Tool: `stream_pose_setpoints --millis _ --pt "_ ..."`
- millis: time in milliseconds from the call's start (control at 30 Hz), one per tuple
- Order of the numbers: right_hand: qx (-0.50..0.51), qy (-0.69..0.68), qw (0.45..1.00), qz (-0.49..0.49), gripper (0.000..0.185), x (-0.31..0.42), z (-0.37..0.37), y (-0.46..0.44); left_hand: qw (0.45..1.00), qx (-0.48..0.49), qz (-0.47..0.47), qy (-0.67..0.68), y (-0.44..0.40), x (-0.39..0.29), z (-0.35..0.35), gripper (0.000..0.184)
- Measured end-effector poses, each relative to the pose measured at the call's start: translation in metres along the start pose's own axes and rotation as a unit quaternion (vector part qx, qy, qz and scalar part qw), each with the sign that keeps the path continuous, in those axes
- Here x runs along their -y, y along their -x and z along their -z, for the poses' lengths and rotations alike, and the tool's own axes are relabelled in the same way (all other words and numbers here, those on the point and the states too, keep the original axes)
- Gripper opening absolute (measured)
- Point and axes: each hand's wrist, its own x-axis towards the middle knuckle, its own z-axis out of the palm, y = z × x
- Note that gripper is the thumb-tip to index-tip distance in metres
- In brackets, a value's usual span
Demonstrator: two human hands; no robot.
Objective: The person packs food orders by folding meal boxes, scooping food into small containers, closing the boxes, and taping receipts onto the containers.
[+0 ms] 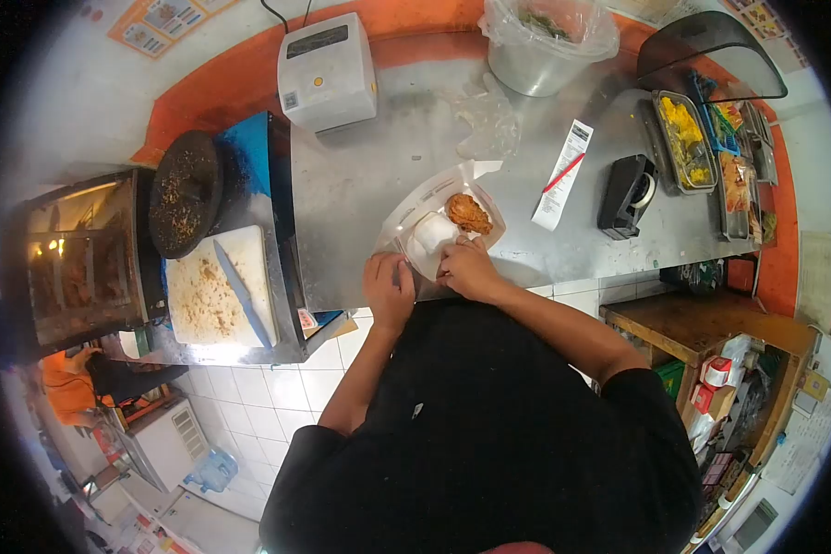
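Note:
An open paper food box (pixel 398 224) rests on the steel counter near its front edge. In it lie a piece of brown fried chicken (pixel 469 213), on the right, and a smooth white bundle (pixel 433 233), beside the chicken. It looks like wrapped rice, though I cannot be sure. My left hand (pixel 390 291) is closed at the box's near left corner, its fingers on the wall. My right hand (pixel 468 268) reaches over the near side, its fingers pinched together at the bundle's edge. The fingertips of my right hand are partly hidden.
On the steel counter (pixel 342 185) are a label printer (pixel 328 74), a crumpled clear bag (pixel 487 125), a receipt (pixel 564 175) with a red strip, a tape dispenser (pixel 626 198) and a lined pot (pixel 535 69). A knife (pixel 240 291) lies on the cutting board (pixel 194 300) at left. Another person (pixel 69 383) is at far left.

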Motion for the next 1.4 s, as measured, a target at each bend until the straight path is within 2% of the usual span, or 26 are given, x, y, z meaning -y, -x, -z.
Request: stream_pose_setpoints --millis 167,233,267,333,367,400,433,467,500,533,600,633,700,733,800,833,900,967,1000,1033,1067,1200,1267,1300,1400 --pt "0.009 -0.065 0.998 0.021 0.011 -0.034 0.01 0.003 0.997 0.038 -0.069 0.024 0.008 -0.003 -0.005 0.019" --pt "-0.061 -0.102 0.993 -0.009 0.01 -0.037 0.021 0.009 0.991 0.1 -0.087 0.022 0.01 -0.012 -0.008 0.026" --pt "-0.061 -0.101 0.993 -0.01 0.01 -0.039 0.028 0.011 0.991 0.1 -0.087 0.023 0.011 -0.016 -0.011 0.026" --pt "-0.167 -0.311 0.929 -0.115 0.009 -0.037 0.051 0.014 0.987 0.036 -0.158 0.0 0.013 -0.026 -0.017 0.034" --pt "-0.219 -0.369 0.894 -0.124 0.01 -0.04 0.062 0.018 0.987 0.037 -0.157 0.002 0.012 -0.028 -0.02 0.034" --pt "-0.27 -0.425 0.854 -0.133 0.011 -0.043 0.072 0.022 0.982 0.073 -0.173 0.0 0.01 -0.03 -0.024 0.035" --pt "-0.27 -0.423 0.854 -0.137 0.011 -0.043 0.081 0.026 0.976 0.108 -0.189 -0.001 0.009 -0.032 -0.029 0.037" --pt "-0.332 -0.528 0.773 -0.115 0.013 -0.043 0.09 0.03 0.976 0.11 -0.187 0.002 0.008 -0.033 -0.036 0.037" --pt "-0.389 -0.62 0.675 -0.091 0.015 -0.044 0.095 0.035 0.969 0.165 -0.178 -0.051 0.007 -0.032 -0.044 0.034" --pt "-0.392 -0.619 0.674 -0.094 0.015 -0.052 0.086 0.041 0.955 0.221 -0.169 -0.103 0.007 -0.03 -0.051 0.032" --pt "-0.428 -0.453 0.743 -0.245 0.019 -0.079 0.045 0.055 0.955 0.211 -0.181 -0.099 0.008 -0.019 -0.06 0.028" --pt "-0.432 -0.451 0.74 -0.25 0.019 -0.093 0.019 0.063 0.956 0.198 -0.192 -0.097 0.007 -0.014 -0.062 0.025" --pt "-0.423 -0.245 0.822 -0.293 0.017 -0.107 -0.019 0.076 0.96 0.181 -0.2 -0.078 0.003 -0.015 -0.061 0.022" --pt "-0.419 -0.246 0.821 -0.3 0.017 -0.109 -0.027 0.084 0.964 0.161 -0.203 -0.063 0.004 -0.017 -0.059 0.02" --pt "-0.352 -0.209 0.872 -0.267 0.018 -0.107 -0.043 0.091 0.965 0.148 -0.208 -0.052 0.001 -0.019 -0.059 0.019" --pt "-0.347 -0.21 0.872 -0.272 0.018 -0.102 -0.043 0.091 0.968 0.125 -0.213 -0.044 -0.001 -0.021 -0.058 0.018" --pt "-0.298 -0.198 0.895 -0.267 0.023 -0.089 -0.036 0.087 0.968 0.135 -0.204 -0.053 -0.004 -0.024 -0.056 0.018" --pt "-0.275 -0.24 0.897 -0.249 0.029 -0.07 -0.024 0.082 0.967 0.144 -0.205 -0.05 -0.007 -0.023 -0.057 0.019" --pt "-0.229 -0.235 0.909 -0.257 0.031 -0.064 -0.02 0.079 0.967 0.146 -0.203 -0.052 -0.008 -0.021 -0.06 0.019" --pt "-0.184 -0.228 0.919 -0.265 0.034 -0.062 -0.018 0.078 0.958 0.177 -0.21 -0.081 -0.009 -0.019 -0.062 0.021" --pt "-0.198 -0.219 0.927 -0.231 0.037 -0.066 -0.027 0.079 0.947 0.209 -0.217 -0.11 -0.009 -0.017 -0.064 0.022" --pt "-0.235 -0.177 0.931 -0.217 0.035 -0.072 -0.025 0.086 0.943 0.238 -0.191 -0.134 -0.024 -0.039 -0.054 0.024" --pt "-0.304 -0.215 0.904 -0.21 0.035 -0.074 0.004 0.098 0.956 0.276 -0.084 -0.057 -0.043 -0.064 -0.036 0.023" --pt "-0.291 -0.236 0.891 -0.258 0.033 -0.075 0.02 0.107 0.96 0.255 -0.1 -0.057 -0.056 -0.07 -0.031 0.022" --pt "-0.355 -0.317 0.817 -0.326 0.03 -0.104 0.043 0.148 0.975 0.169 -0.134 -0.056 -0.119 -0.09 -0.02 0.02"
